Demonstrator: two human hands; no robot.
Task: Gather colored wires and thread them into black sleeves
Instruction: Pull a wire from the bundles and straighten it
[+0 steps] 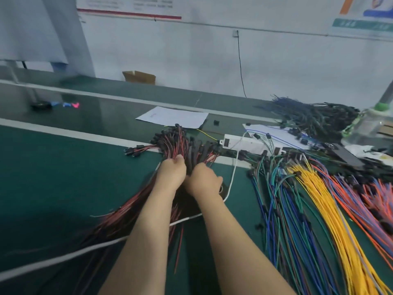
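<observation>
A thick bundle of red-and-black wires (170,143) with black connector ends fans out across the green table (53,171) at centre. My left hand (171,173) grips the left part of this bundle, thumb on top. Close beside it, my right hand (204,180) grips the right part, where black sleeves (196,151) cover the wires. The wire tails run back under my forearms toward the near edge. To the right lie blue and green wires (274,201), yellow wires (331,211) and orange wires (374,201).
A white power strip (240,143) lies behind the bundle; its white cable (85,250) crosses under my arms. A paper sheet (174,117), a heap of dark finished wires (312,113), a clear bottle (374,124) and a cardboard box (139,77) lie farther back.
</observation>
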